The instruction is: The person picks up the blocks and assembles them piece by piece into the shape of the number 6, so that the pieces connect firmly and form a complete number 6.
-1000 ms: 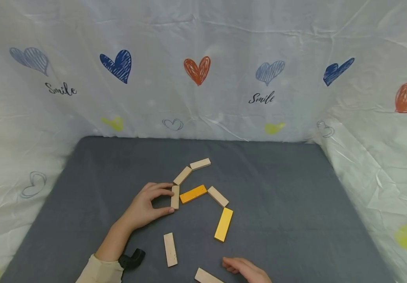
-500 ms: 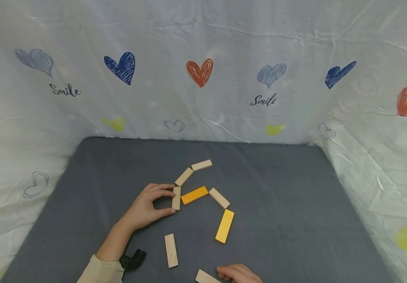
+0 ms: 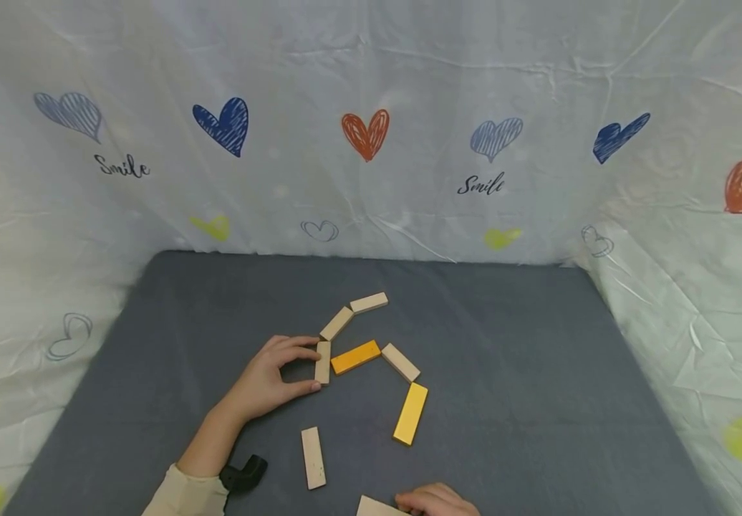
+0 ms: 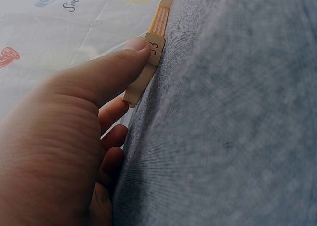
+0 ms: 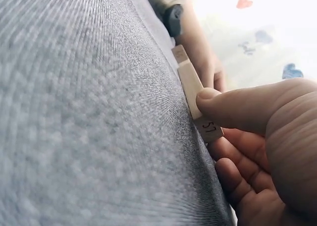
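Observation:
My left hand grips a plain wooden block by its two ends, thumb at the near end and fingers at the far end. In the left wrist view the thumb lies against a block end with a number on it. At the bottom edge of the head view, my right hand pinches one end of another plain block, partly cut off there. The right wrist view shows the thumb on this block, whose end reads 57. A loose plain block lies between the hands.
Two plain blocks curve away beyond the left hand. An orange block, a plain block and a yellow block form a bent line to the right. All lie on a grey cloth, with a heart-printed white sheet behind.
My right hand has moved left to the near block, taken hold of its end and turned it slightly. My left hand stays on its block. The head view has shifted a little.

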The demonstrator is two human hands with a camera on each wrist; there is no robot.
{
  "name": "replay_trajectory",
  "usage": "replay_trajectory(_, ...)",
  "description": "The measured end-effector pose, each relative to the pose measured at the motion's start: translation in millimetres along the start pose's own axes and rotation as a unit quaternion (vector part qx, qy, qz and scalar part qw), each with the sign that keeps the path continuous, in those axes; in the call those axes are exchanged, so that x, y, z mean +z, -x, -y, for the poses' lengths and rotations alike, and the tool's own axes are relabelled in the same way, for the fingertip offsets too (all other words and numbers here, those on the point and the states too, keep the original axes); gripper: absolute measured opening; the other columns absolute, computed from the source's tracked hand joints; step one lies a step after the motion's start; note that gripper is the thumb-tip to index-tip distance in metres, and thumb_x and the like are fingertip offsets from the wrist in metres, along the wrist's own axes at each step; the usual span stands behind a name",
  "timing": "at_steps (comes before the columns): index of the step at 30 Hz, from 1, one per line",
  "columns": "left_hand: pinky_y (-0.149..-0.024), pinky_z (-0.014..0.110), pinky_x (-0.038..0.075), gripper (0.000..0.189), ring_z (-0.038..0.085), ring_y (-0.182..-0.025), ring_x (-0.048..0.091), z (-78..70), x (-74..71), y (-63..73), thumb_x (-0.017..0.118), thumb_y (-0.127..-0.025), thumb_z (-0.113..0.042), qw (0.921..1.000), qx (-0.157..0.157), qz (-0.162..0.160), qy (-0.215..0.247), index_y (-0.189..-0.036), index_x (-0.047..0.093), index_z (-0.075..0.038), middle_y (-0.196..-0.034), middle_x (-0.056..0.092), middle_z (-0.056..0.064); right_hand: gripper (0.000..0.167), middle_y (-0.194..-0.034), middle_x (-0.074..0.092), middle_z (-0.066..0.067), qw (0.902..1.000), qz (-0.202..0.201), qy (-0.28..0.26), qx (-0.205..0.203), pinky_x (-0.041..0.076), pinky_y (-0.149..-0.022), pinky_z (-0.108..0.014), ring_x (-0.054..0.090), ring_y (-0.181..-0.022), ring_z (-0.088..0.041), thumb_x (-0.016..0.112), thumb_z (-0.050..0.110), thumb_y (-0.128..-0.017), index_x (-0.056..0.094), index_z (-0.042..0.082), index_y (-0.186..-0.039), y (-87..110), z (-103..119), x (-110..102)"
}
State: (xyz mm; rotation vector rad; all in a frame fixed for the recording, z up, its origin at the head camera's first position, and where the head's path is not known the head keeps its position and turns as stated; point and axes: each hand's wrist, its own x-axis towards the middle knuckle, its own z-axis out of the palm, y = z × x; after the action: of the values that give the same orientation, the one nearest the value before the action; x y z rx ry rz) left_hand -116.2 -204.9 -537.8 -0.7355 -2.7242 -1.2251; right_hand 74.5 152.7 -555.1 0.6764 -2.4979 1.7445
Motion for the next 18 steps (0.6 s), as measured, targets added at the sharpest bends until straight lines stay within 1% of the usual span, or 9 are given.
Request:
replay_trajectory(2,-0.107,0.054,0.051,0.048,0.017,-0.130,0.056,0.4,0.8,0.6,0.098,-0.085,-0.036,1.0000,0.000,-0.001,-0.002,-0.129,0.079,-0.031,-0.153,0.063,-0.010,0.023,-0.104,0.079,0.010,0.9999,0.005,-0.009,-0.002,0.062,-0.072,-0.027,0.073,-0.088,-0.007,0.082,0.005,-0.098,0.082,0.016,-0.118,0.2,-1,-1)
replay_trajectory(5,-0.107,0.054,0.051,0.048,0.017,-0.130,0.056,0.3,1.1,0.9,0.098,-0.085,-0.036,1.0000,0.000,-0.002,-0.004,-0.129,0.079,-0.031,-0.153,0.063,-0.009,0.025,-0.105,0.080,0.006,0.9993,0.020,-0.020,-0.026,0.063,-0.072,-0.028,0.074,-0.089,-0.009,0.080,0.002,-0.099,0.082,0.012,-0.121,-1.3,-2,-4)
replay_trajectory(8,-0.107,0.054,0.051,0.049,0.017,-0.131,0.055,0.1,0.6,0.7,0.098,-0.085,-0.035,1.0000,0.001,-0.002,-0.004,-0.130,0.079,-0.030,-0.154,0.063,-0.010,0.025,-0.107,0.080,0.004,0.9981,0.040,-0.029,-0.037,0.063,-0.072,-0.029,0.074,-0.090,-0.009,0.077,0.000,-0.100,0.081,0.009,-0.123,-4.8,-1,-7)
replay_trajectory(13,-0.108,0.055,0.051,0.049,0.017,-0.131,0.055,-0.4,0.1,0.3,0.098,-0.085,-0.034,1.0000,0.000,-0.001,0.002,-0.129,0.079,-0.030,-0.153,0.063,-0.010,0.023,-0.110,0.080,0.004,0.9971,0.069,-0.021,-0.023,0.062,-0.072,-0.029,0.073,-0.095,-0.009,0.076,0.005,-0.102,0.080,0.010,-0.124,-11.3,3,-14)
replay_trajectory(16,-0.107,0.056,0.051,0.049,0.018,-0.131,0.056,-0.3,0.3,0.5,0.098,-0.085,-0.034,1.0000,0.001,-0.001,0.002,-0.129,0.079,-0.030,-0.153,0.063,-0.009,0.024,-0.113,0.080,0.003,0.9962,0.082,-0.014,-0.026,0.062,-0.072,-0.029,0.073,-0.098,-0.009,0.076,0.007,-0.102,0.079,0.010,-0.125,-14.8,5,-17)
replay_trajectory(18,-0.108,0.056,0.051,0.049,0.018,-0.131,0.056,-0.1,0.3,0.2,0.098,-0.085,-0.034,1.0000,0.000,-0.001,0.002,-0.129,0.079,-0.030,-0.153,0.063,-0.009,0.026,-0.115,0.079,0.003,0.9954,0.090,-0.009,-0.030,0.062,-0.075,-0.029,0.073,-0.101,-0.010,0.078,0.008,-0.100,0.079,0.010,-0.127,-18.1,6,-19)
